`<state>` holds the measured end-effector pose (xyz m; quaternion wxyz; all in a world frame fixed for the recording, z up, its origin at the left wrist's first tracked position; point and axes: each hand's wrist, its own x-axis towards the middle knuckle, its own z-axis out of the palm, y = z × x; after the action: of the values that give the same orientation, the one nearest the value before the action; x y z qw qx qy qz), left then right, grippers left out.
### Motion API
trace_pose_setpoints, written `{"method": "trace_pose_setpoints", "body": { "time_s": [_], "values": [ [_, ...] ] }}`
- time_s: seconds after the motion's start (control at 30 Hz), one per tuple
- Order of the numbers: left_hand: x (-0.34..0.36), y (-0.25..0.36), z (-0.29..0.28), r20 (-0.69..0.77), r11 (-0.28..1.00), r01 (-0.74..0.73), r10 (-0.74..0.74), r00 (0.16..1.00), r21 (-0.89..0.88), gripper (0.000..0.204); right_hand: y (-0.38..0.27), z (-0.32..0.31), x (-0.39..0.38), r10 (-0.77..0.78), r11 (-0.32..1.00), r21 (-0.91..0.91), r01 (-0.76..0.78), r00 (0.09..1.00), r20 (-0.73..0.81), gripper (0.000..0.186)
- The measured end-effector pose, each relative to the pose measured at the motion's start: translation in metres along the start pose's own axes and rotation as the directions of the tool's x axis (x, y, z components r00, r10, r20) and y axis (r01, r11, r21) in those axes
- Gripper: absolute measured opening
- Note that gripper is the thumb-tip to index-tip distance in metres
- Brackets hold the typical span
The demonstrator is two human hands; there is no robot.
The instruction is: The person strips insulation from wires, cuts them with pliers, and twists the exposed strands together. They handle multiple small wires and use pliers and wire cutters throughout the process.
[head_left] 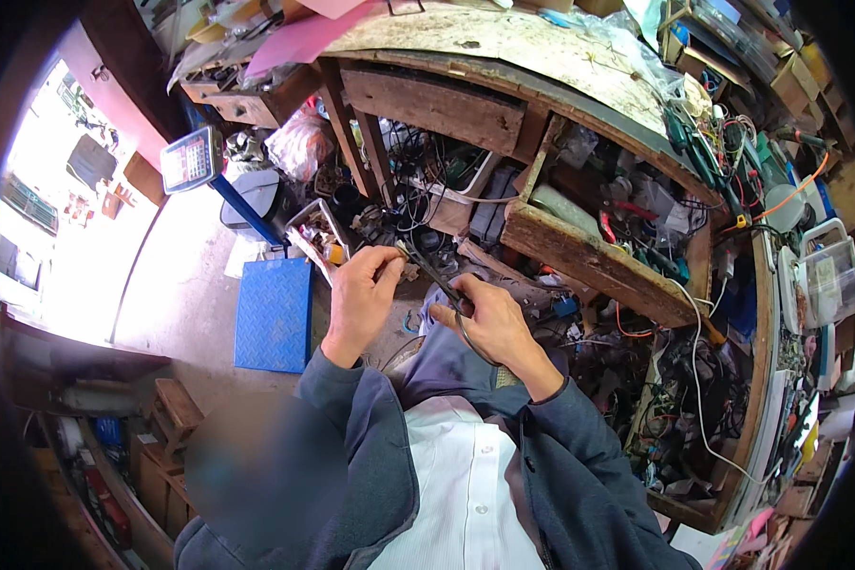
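Observation:
In front of my lap, my right hand (496, 325) is closed round a pair of dark scissors (435, 275). Their long blades point up and left toward my other hand, and a curved handle loop shows below my fingers. My left hand (359, 296) pinches something small between thumb and fingertips, close to the tips of the blades. What that small thing is cannot be made out. Whether the blades touch it is also unclear.
Ahead stands a worn wooden workbench (427, 38) with an open drawer (598, 261) full of odds and ends. Tangled cables (432, 195) and scrap lie beneath it. A blue platform scale (274, 313) stands to my left, its display (192, 160) on a post. Clear plastic boxes (831, 280) sit far right.

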<state>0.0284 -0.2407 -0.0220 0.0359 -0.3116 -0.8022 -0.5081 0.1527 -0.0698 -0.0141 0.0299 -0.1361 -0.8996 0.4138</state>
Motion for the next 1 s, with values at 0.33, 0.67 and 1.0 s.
{"method": "trace_pose_setpoints", "body": {
  "time_s": [0.33,0.67,1.0],
  "values": [
    [0.007,0.020,0.004,0.081,0.986,-0.105,0.095,0.992,0.131,0.009,0.010,-0.008,0.002,-0.016,0.998,0.064,0.014,0.999,0.029,0.054],
    [0.024,0.042,0.013,0.140,0.921,-0.308,0.281,0.949,0.239,0.009,0.012,-0.022,-0.004,-0.021,0.980,0.196,0.040,0.995,-0.096,0.042],
    [0.198,0.164,0.100,0.127,0.669,-0.696,0.691,0.712,0.259,0.012,0.015,-0.190,0.053,-0.135,0.991,-0.066,0.119,0.797,-0.589,0.035]
  ]
}}
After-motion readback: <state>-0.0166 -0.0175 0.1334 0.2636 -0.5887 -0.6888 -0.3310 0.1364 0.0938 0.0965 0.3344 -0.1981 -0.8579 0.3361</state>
